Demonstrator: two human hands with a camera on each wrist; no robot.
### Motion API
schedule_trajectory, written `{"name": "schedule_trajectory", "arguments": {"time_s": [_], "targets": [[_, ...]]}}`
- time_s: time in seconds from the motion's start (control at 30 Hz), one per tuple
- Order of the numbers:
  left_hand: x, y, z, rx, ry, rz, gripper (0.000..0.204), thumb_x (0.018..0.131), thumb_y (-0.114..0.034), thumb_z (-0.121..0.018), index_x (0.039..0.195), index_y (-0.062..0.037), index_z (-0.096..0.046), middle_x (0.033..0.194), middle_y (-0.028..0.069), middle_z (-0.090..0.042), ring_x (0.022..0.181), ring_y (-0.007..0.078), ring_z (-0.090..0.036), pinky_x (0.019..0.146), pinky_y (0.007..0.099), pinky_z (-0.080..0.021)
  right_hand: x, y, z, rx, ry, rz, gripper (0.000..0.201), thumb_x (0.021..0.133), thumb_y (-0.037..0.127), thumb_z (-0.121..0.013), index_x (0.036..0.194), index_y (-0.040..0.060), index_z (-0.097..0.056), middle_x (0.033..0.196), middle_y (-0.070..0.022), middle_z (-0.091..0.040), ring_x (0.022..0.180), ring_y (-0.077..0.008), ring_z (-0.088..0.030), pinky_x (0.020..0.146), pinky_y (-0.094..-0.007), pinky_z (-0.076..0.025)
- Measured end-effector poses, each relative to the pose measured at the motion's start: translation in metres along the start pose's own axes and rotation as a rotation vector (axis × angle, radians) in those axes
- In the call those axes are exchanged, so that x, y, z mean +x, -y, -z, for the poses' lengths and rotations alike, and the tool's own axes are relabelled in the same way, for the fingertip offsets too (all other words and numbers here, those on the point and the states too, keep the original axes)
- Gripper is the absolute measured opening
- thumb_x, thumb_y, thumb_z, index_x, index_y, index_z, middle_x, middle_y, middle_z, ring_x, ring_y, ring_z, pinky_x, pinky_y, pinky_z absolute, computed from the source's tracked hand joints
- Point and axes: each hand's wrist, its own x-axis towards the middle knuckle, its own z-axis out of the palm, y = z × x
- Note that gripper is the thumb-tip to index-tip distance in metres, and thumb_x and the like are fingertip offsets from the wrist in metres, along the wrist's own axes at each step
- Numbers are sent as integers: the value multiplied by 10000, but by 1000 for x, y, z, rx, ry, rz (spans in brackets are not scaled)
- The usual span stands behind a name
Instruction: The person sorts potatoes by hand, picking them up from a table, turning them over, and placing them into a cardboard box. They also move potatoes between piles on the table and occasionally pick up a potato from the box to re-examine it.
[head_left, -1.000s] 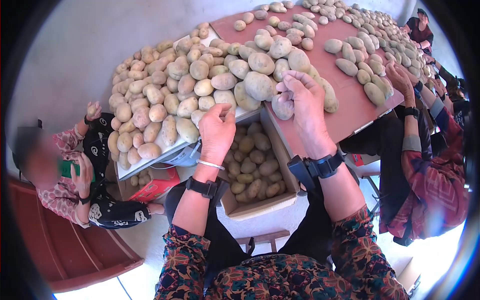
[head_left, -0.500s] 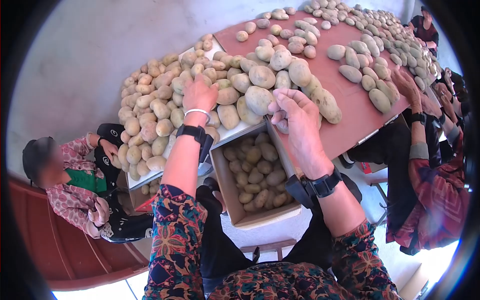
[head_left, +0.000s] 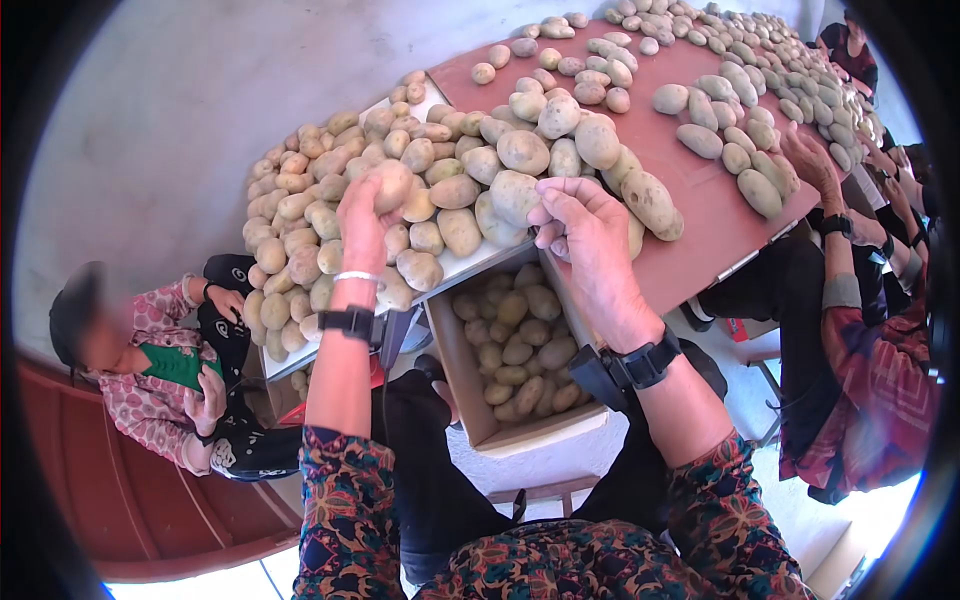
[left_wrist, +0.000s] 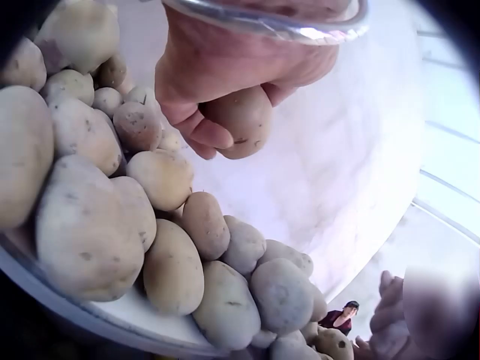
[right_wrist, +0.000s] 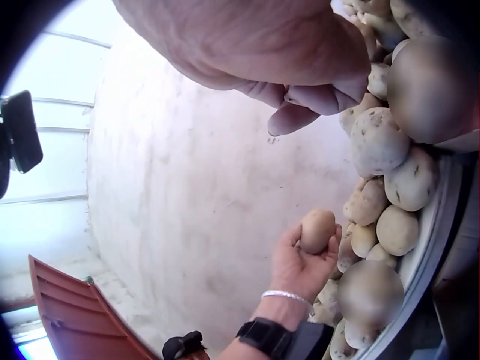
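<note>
My left hand (head_left: pixel 362 225) grips a potato (head_left: pixel 392 187) above the left part of the heap. In the left wrist view, fingers and thumb curl round that potato (left_wrist: pixel 241 124), and a bangle circles the wrist. My right hand (head_left: pixel 592 235) hovers by the heap's front corner with loosely bent fingers and nothing in them. Its fingertips overlap a large potato (head_left: pixel 514 198) in the head view. Below, between the forearms, stands a cardboard box (head_left: pixel 462 400) holding several potatoes (head_left: pixel 517 350).
Potatoes cover the white tabletop (head_left: pixel 435 284). A reddish-brown board (head_left: pixel 690 262) adjoins it on the right, with more potatoes. One person (head_left: pixel 150 390) sits at the left, another (head_left: pixel 850 380) at the right, hands near the potatoes. A pale wall (head_left: pixel 170 150) rises behind.
My left hand reached from above the box into the heap, took hold of a potato and lifted it, moving left. My right hand stayed nearly in place. The seated person at left lowered a hand.
</note>
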Motion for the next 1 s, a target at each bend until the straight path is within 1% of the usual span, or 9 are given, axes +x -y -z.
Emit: {"name": "schedule_trajectory", "arguments": {"time_s": [0.07, 0.17, 0.37, 0.43, 0.5, 0.67, 0.83, 0.97, 1.0], "targets": [[-34, -19, 2, 20, 124, 82, 362, 950, -312, -532, 1097, 9, -616, 901, 107, -687, 716, 151, -653, 515, 245, -435, -1, 1, 2, 1, 4, 0, 158, 929, 120, -586, 999, -8, -645, 795, -79, -652, 599, -99, -542, 594, -239, -461], [-70, -14, 12, 104, 270, 247, 375, 947, -327, -540, 1071, 16, -627, 825, 101, -684, 610, 136, -623, 491, 224, -426, -1, 0, 4, 4, 19, 1, 154, 929, 123, -589, 995, -4, -647, 794, -81, -659, 594, -94, -543, 581, -235, -460], [-116, 11, 0, 489, 493, 325, 378, 897, -278, -659, 1135, 15, -636, 889, 98, -694, 659, 99, -630, 507, 196, -449, 0, -4, 7, -14, 31, -4, 149, 926, 126, -594, 994, 6, -652, 765, -63, -667, 565, -81, -544, 540, -218, -436], [-119, 27, -2, 447, 479, 395, 407, 875, -214, -693, 1188, 35, -618, 930, 86, -687, 713, 99, -620, 571, 225, -486, 1, -5, 8, -4, 16, 15, 150, 924, 130, -597, 996, 11, -654, 756, -53, -666, 564, -78, -547, 528, -212, -410], [-118, 42, -1, 449, 408, 243, 400, 901, -201, -683, 1214, 36, -604, 1036, 116, -677, 811, 125, -625, 692, 272, -524, 2, -5, 8, -16, 14, 14, 150, 923, 130, -597, 995, 12, -654, 757, -54, -666, 565, -77, -547, 524, -212, -399], [-107, 46, 3, 761, 435, 145, 321, 901, -130, -654, 1169, 46, -623, 915, 104, -708, 767, 130, -638, 705, 278, -522, 0, -4, 6, -38, 7, 9, 149, 922, 133, -594, 991, 13, -651, 759, -50, -662, 563, -76, -542, 518, -213, -378], [-107, 37, -5, 640, 456, 336, 224, 893, -110, -654, 1059, 40, -662, 765, 62, -701, 701, 132, -650, 673, 264, -515, -1, -4, 6, 46, -37, 37, 148, 932, 132, -591, 999, 9, -639, 764, -57, -651, 559, -84, -538, 518, -218, -390], [-121, 21, -34, 583, 457, 412, 255, 868, -124, -670, 1059, 44, -668, 846, 112, -728, 744, 180, -682, 695, 310, -534, -3, 3, 10, 162, -105, 108, 153, 948, 91, -553, 1053, -7, -606, 752, -66, -636, 549, -103, -528, 532, -223, -425], [-124, 26, -43, 635, 371, 112, 268, 855, -121, -686, 1073, 34, -671, 868, 117, -725, 784, 203, -682, 736, 320, -537, -3, 2, 11, 196, -109, 129, 157, 957, 91, -543, 1068, -7, -594, 747, -70, -629, 541, -106, -520, 529, -225, -434]]}}
